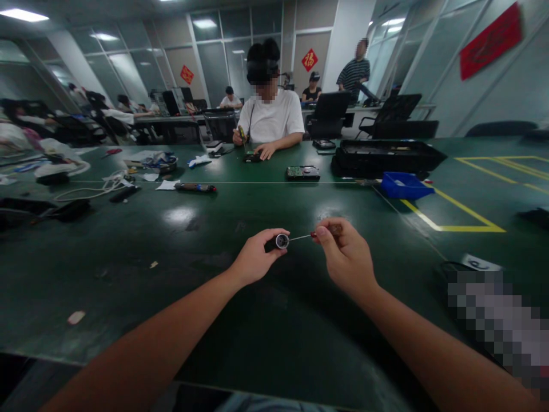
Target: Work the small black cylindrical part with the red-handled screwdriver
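My left hand [256, 256] is closed around a short black cylinder [271, 245] whose open end, with a pale metal ring, faces right. In my right hand [345, 254] is a screwdriver [315, 234] with a reddish-brown handle, gripped between thumb and fingers. Its thin metal shaft points left and reaches the ringed end of the cylinder. Whether the tip touches a part inside is too small to tell. Both hands are above the green table [206, 337], near its middle.
Across the table a person in a white shirt [274, 117] works with a yellow-handled screwdriver. A green circuit-board drive [303, 172], a black tray [386, 157] and a blue bin [405, 186] lie ahead. To the left are a dark tool [196, 187] and a white cable [103, 186].
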Action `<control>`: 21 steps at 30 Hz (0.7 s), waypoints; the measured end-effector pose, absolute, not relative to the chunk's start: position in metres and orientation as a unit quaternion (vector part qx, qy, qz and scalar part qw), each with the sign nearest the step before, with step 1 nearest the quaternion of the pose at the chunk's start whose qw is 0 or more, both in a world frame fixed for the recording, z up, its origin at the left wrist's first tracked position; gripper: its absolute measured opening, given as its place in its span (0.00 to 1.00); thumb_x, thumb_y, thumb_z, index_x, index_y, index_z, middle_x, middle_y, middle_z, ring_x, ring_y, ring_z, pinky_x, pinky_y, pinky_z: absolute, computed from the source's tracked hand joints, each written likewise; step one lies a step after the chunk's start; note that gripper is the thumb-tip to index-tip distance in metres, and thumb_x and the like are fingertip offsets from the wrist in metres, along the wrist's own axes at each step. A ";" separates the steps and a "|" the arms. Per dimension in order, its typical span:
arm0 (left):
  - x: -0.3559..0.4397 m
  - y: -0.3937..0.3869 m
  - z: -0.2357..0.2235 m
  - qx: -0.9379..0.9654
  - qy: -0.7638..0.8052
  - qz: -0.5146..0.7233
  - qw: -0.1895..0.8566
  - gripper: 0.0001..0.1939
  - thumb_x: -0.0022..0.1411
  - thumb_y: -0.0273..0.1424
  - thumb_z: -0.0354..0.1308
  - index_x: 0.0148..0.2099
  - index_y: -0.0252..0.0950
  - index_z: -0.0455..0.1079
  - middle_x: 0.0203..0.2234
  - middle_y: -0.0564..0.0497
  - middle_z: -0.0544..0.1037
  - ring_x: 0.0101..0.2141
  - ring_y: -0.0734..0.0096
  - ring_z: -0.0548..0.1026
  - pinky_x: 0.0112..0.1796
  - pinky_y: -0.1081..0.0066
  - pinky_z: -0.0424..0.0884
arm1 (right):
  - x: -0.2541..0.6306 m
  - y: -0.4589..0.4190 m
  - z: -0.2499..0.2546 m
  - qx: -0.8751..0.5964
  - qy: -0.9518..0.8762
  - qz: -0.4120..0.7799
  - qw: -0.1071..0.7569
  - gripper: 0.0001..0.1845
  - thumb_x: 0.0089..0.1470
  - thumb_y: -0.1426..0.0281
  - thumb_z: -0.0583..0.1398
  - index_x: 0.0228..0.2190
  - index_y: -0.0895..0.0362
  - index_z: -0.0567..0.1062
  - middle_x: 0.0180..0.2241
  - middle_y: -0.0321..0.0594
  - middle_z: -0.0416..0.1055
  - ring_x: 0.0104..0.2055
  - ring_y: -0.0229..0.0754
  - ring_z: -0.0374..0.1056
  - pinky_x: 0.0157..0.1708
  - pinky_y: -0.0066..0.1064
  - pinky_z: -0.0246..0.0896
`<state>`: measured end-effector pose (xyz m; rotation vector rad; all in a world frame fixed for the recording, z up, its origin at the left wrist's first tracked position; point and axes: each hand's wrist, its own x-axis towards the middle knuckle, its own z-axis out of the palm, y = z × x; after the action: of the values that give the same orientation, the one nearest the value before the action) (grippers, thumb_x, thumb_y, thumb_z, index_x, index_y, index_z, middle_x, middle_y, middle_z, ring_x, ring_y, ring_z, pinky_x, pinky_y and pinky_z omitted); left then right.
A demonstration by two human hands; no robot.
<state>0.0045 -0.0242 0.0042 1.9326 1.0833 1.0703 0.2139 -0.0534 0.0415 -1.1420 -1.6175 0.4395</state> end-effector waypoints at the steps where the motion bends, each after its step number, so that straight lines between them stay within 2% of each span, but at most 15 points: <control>1: 0.004 -0.024 0.005 0.743 0.414 0.408 0.332 0.20 0.60 0.25 0.63 0.55 0.42 0.73 0.51 0.50 0.77 0.53 0.63 0.73 0.58 0.58 0.65 | 0.214 -0.053 0.041 -0.475 -0.674 0.193 0.532 0.09 0.64 0.62 0.58 0.39 0.53 0.73 0.32 0.39 0.77 0.35 0.44 0.75 0.37 0.38 0.68; 14: 0.003 -0.024 0.007 0.757 0.415 0.398 0.310 0.21 0.61 0.25 0.63 0.56 0.43 0.72 0.52 0.50 0.77 0.53 0.63 0.73 0.58 0.59 0.65 | 0.213 -0.052 0.042 -0.494 -0.639 0.227 0.544 0.11 0.63 0.60 0.58 0.37 0.55 0.73 0.31 0.40 0.78 0.33 0.43 0.75 0.34 0.35 0.68; 17: 0.003 -0.025 0.007 0.762 0.413 0.398 0.303 0.20 0.61 0.26 0.64 0.56 0.43 0.72 0.52 0.51 0.77 0.53 0.63 0.73 0.57 0.60 0.65 | 0.214 -0.053 0.046 -0.520 -0.657 0.163 0.521 0.14 0.61 0.57 0.61 0.34 0.55 0.75 0.28 0.39 0.78 0.29 0.42 0.74 0.30 0.33 0.65; 21: 0.002 -0.024 0.005 0.776 0.401 0.399 0.279 0.21 0.62 0.29 0.64 0.57 0.45 0.72 0.51 0.51 0.77 0.53 0.64 0.73 0.57 0.60 0.65 | 0.216 -0.056 0.050 -0.536 -0.686 0.054 0.489 0.21 0.55 0.52 0.65 0.22 0.54 0.72 0.18 0.33 0.72 0.19 0.38 0.67 0.23 0.30 0.58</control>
<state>0.0019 -0.0240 0.0054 2.0817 1.0742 1.0695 0.2156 -0.0562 0.0499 -1.3021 -1.6674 0.1315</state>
